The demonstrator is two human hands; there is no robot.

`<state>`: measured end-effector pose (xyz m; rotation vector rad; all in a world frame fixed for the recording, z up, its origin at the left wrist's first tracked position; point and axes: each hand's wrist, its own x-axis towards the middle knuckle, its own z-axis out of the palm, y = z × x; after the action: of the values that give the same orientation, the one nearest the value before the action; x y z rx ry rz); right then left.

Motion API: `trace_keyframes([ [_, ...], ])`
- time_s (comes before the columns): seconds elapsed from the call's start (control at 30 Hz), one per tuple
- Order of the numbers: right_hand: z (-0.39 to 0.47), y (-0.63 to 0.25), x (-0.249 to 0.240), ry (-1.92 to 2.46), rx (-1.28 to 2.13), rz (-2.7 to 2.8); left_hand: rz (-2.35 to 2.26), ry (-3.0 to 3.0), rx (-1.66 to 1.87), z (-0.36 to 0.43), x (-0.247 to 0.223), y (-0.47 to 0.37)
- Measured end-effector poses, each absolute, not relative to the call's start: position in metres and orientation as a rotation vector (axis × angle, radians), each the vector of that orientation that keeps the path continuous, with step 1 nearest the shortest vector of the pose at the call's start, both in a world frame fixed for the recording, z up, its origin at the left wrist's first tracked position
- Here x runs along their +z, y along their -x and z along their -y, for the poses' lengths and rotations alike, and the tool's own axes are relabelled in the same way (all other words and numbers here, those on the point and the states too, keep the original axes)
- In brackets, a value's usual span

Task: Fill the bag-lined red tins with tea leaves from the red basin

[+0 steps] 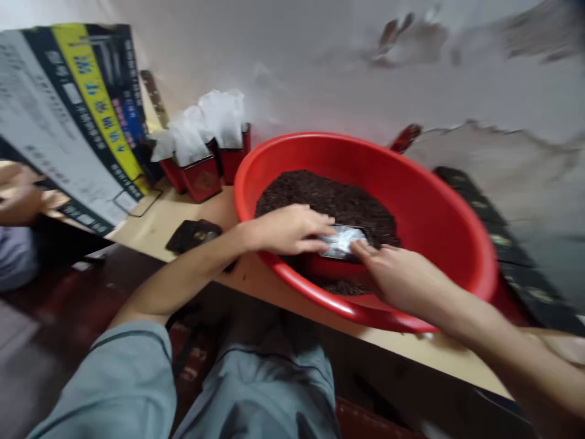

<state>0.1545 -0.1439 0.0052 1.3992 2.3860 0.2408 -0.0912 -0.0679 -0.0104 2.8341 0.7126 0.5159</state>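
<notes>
Inside a large red basin (448, 225) a red tin (336, 266) stands with a clear plastic bag (340, 241) lining its dark-rimmed mouth. My left hand (295, 228) reaches over the near rim and closes its fingers at the left side of the tin's mouth. From the right, my right hand (400, 274) presses bent fingers on the bag at the other side. What the bag contains cannot be made out. Dark brown loose material, like dry tea leaves (311, 186), covers much of the basin's floor around the tin.
Several red tins (201, 178) with white plastic bags (222, 119) sticking up stand left of the basin. A black object (194, 235) lies before them on the table (155, 225). A large printed box (77, 116) leans at far left, beside another person's arm (21, 198). Dark flat boxes (516, 250) lie right.
</notes>
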Motion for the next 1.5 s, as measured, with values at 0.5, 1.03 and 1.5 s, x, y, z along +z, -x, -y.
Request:
trace_keyframes([
  [0.5, 0.136, -0.163, -0.027, -1.53, 0.256, -2.608, -1.163, -2.719, -0.461, 0.067, -0.134, 0.257],
  [1.03, 0.156, -0.173, -0.032, -1.53, 0.256, -2.704, -0.964, -2.922, 0.328, 0.065, 0.028, 0.109],
  [1.5, 0.194, -0.264, -0.037, -2.274, 0.277, -2.878, -0.817, -3.022, -0.198, 0.061, -0.03, -0.015],
])
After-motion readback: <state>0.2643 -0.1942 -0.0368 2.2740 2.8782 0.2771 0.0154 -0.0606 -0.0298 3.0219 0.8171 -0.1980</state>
